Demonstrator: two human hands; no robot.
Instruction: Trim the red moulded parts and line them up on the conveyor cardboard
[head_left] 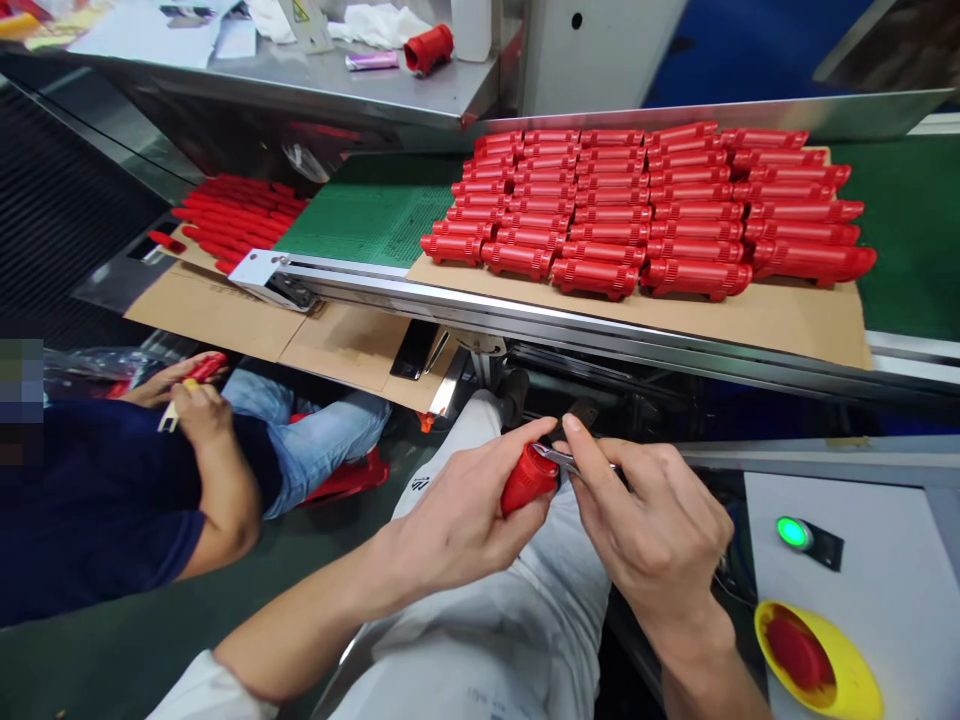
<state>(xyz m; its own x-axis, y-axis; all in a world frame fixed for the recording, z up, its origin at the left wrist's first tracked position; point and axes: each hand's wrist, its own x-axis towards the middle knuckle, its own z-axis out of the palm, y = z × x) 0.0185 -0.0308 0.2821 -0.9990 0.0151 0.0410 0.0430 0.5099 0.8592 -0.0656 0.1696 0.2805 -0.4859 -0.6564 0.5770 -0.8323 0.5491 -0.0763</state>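
Observation:
My left hand (461, 510) is wrapped round a red plastic tubular part (525, 484), held above my lap with its open end turned up and to the right. My right hand (656, 525) pinches a slim metal hand tool (564, 461). The tool's tip meets the rim of the red part; its exact kind is hard to make out, since the fingers cover much of it. Beyond both hands, rows of similar red plastic parts (611, 213) lie on a cardboard sheet (810, 325).
The cardboard rests on a green conveyor belt (367, 205). At the left, a seated co-worker (135, 490) handles a red part near more red pieces (236, 215). On the right stand a lit green button (793, 533) and a yellow-housed red button (847, 665). A phone (414, 349) lies below the belt.

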